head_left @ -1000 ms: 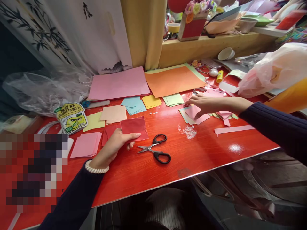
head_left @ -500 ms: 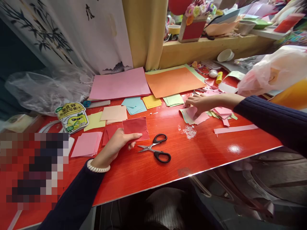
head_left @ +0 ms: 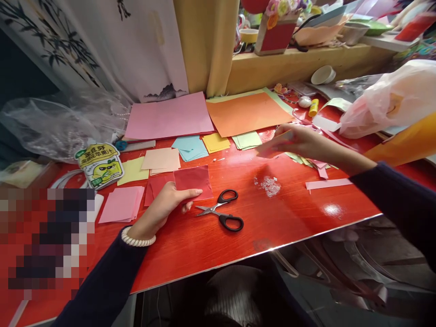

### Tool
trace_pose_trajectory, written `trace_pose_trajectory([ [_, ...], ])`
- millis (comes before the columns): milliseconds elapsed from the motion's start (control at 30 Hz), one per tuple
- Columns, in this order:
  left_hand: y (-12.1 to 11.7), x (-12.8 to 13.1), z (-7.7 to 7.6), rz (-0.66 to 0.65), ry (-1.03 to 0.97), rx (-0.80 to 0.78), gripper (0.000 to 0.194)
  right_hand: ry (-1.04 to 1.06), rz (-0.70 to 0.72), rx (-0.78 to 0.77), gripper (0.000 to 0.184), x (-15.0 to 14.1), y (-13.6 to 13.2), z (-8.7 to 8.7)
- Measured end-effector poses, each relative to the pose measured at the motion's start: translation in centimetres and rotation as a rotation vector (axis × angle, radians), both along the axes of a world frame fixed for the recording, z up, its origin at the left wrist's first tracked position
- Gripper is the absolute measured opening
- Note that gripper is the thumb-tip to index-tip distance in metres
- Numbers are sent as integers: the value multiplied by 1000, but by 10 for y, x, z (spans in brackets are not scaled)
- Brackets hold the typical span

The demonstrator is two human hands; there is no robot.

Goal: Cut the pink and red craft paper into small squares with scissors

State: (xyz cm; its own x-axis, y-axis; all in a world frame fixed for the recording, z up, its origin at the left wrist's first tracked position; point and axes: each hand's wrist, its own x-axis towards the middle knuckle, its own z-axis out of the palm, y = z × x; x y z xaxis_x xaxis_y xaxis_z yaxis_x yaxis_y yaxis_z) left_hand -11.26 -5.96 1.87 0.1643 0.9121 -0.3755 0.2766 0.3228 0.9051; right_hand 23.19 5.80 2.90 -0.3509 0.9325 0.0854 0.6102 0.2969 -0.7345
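Note:
My left hand pinches a square of red paper between thumb and fingers, just above the table. More red paper lies partly hidden behind that hand. Black-handled scissors rest with blades apart to the right of the left hand. My right hand is raised over the far right part of the table, blurred, its fingers closed around paper scraps that look pinkish and are hard to make out. Beneath and nearer lies a small heap of white bits.
Small paper stacks in pink, peach, blue, yellow and pale green lie around. Large pink and orange sheets are behind. A pink strip, paper offcuts and a plastic bag lie right.
My right hand has lifted from the table and turned, and the pink and green paper pieces under it are gone from that spot. The left hand and scissors have stayed put.

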Motion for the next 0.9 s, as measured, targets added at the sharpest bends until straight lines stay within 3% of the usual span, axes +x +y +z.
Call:
trace_pose_trajectory([
  [133, 0, -1, -3, -19, 17, 12, 43, 293, -158, 83, 26, -13, -22, -19],
  [233, 0, -1, -4, -8, 11, 4, 42, 351, -187, 52, 22, -19, -30, -38],
  [333, 0, -1, -4, 2, 15, 0, 42, 340, -212, 20, 30, -20, -33, -48],
  [533, 1, 1, -3, 9, 32, -4, 44, 93, -191, 100, 46, -18, -30, -54],
  [700, 0, 0, -3, 0, 23, 1, 44, 119, -200, 97, 52, -24, -29, -54],
  [900, 0, -1, -5, -3, 32, 1, 44, 216, -164, 96, 31, -30, -32, -42],
])
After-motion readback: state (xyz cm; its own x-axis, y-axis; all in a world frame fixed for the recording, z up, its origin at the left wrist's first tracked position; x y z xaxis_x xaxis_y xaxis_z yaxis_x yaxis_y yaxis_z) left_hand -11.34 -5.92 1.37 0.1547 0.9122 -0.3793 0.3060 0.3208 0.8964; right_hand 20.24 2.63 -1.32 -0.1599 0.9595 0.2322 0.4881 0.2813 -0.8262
